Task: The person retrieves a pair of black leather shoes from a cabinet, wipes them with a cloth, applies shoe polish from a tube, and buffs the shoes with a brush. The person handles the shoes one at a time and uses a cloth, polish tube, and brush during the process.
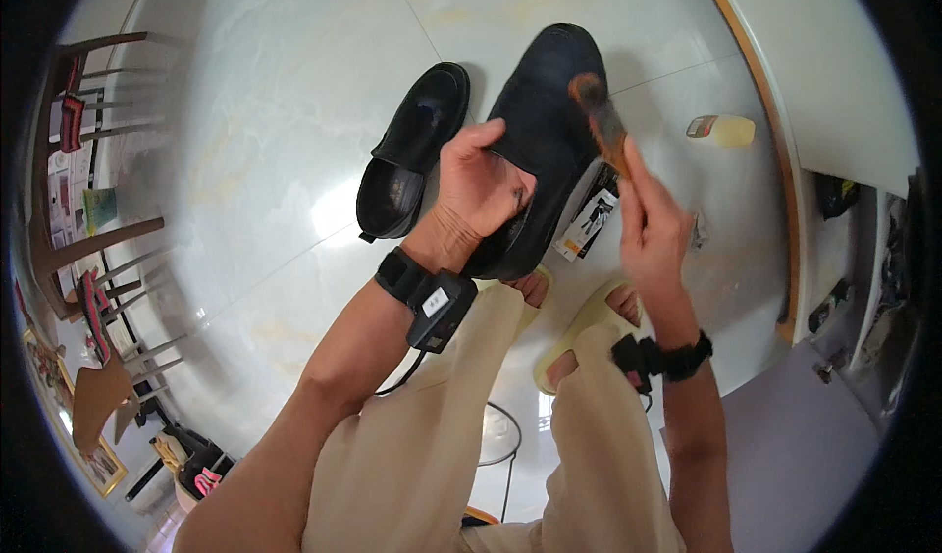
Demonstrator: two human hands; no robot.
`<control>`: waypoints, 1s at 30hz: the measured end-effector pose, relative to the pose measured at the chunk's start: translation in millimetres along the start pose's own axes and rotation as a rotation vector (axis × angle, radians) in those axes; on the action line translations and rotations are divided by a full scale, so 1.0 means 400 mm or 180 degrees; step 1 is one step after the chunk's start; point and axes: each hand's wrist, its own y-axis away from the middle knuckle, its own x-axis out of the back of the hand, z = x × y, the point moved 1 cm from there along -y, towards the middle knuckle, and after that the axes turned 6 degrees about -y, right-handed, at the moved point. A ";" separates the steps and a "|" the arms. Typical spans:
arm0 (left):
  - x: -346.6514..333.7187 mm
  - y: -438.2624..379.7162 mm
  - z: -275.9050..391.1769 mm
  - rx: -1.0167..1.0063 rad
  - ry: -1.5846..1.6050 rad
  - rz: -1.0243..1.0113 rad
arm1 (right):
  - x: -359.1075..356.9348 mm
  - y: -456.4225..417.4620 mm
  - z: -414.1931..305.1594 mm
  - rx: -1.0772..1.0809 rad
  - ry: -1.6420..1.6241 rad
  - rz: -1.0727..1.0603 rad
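My left hand [486, 177] reaches into the opening of a black slip-on shoe [548, 104] and holds it up, thumb outside and fingers hidden within. In my right hand [655, 222] is a brush [600, 115] with a brownish handle, somewhat blurred. Its head lies over the side of the shoe's upper near the toe; whether the bristles touch is hard to tell. The matching black shoe [416, 144] rests sole down on the tiled floor, left of the held one.
A bottle of pale yellow liquid [723, 131] lies on the floor at right. Below the held shoe is a printed package [586, 223]. An open cabinet door [795, 420] is at lower right. Wooden chairs [110, 251] line the left side. My feet wear pale yellow slippers [589, 317].
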 end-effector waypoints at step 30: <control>-0.009 -0.073 0.032 -0.0257 0.0642 -0.0259 | -0.006 -0.065 -0.055 0.0427 0.0401 0.0006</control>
